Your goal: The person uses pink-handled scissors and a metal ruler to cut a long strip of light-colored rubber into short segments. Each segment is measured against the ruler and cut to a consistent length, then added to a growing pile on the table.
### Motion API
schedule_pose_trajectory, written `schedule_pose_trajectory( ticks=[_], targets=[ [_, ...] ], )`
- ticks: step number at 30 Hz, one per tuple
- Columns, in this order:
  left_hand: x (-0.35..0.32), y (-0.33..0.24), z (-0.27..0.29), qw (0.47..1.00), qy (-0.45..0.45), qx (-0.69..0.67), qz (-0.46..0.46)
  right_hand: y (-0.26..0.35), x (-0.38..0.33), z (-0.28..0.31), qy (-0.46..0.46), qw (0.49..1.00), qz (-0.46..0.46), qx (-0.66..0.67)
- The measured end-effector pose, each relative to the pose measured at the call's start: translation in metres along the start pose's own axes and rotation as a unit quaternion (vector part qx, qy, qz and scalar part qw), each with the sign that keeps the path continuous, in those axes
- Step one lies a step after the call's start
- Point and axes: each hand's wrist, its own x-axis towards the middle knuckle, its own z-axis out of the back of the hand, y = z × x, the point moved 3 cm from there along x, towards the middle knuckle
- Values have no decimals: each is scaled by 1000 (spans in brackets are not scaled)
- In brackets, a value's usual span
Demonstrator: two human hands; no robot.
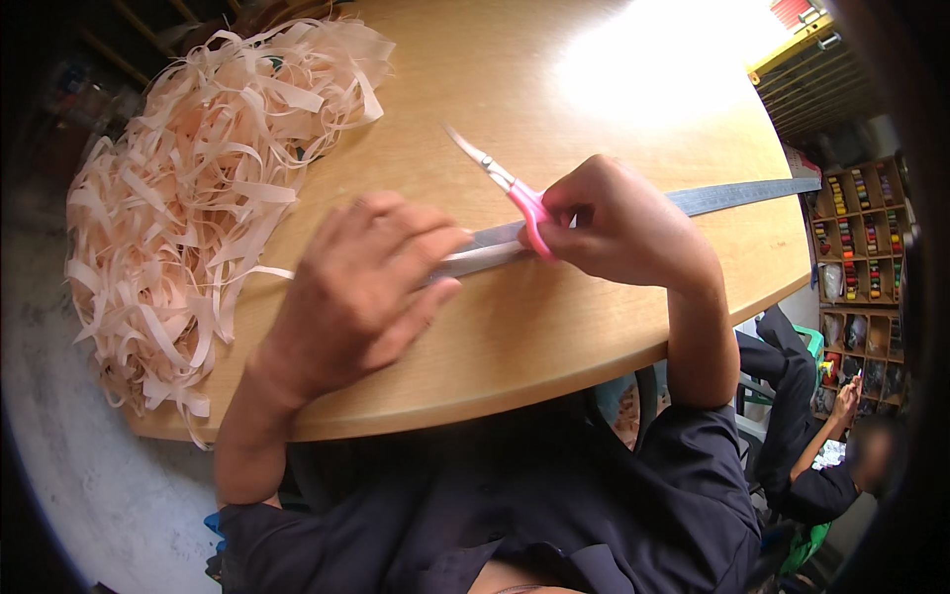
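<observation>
My right hand point(623, 223) grips small scissors point(500, 178) with pink handles, the metal blades pointing up and to the left over the table. My left hand point(371, 282) lies flat, fingers spread, pressing down on a pale strip point(490, 247) that rests along a long metal ruler point(742, 195). The strip runs from under my left palm toward my right hand. The blades look nearly shut and touch nothing.
A big heap of pale peach ribbon strips point(198, 198) covers the left of the round wooden table point(554, 337). Another person point(821, 436) sits low at the right, near shelves of coloured thread spools point(856, 238). Bright glare marks the far tabletop.
</observation>
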Motion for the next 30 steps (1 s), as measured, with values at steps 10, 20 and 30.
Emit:
schedule_pose_trajectory(
  ticks=[10, 20, 30],
  targets=[
    [-5, -14, -36, 994, 95, 23, -57, -11, -7, 29, -96, 995, -39, 11],
    [-3, -19, -41, 991, 116, 56, -41, -5, -11, 24, -103, 994, -30, 12],
    [-3, -20, -46, 989, 115, 86, -27, 0, -7, 13, -72, 995, -45, -44]
  ],
)
